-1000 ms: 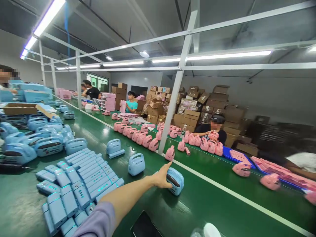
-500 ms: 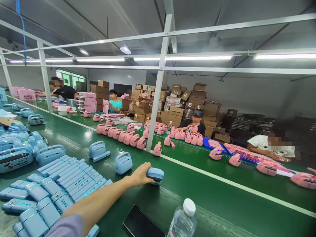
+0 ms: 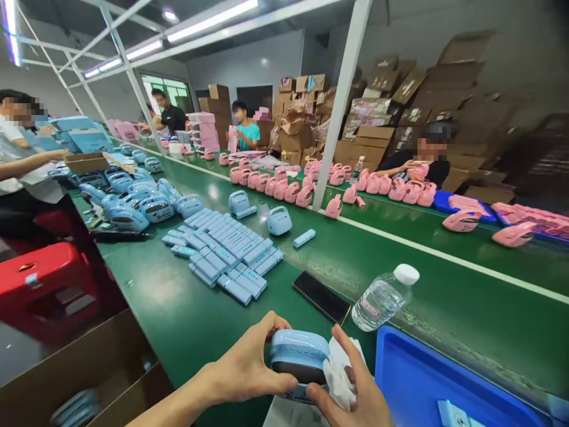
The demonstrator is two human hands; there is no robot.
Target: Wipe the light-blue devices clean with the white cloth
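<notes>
head view, blue device (image 3: 299,356) between both hands — left hand (image 3: 249,365) fingers grasping it, right hand (image 3: 355,391) pinching cloth (image 3: 338,370)

Green conveyor table (image 3: 186,308) runs up the frame: blue bars (image 3: 226,255) packed mid-left, black phone (image 3: 320,296) and tipped water bottle (image 3: 383,292) lower center (side by side), pink units (image 3: 284,188) lining the upper middle.
</notes>
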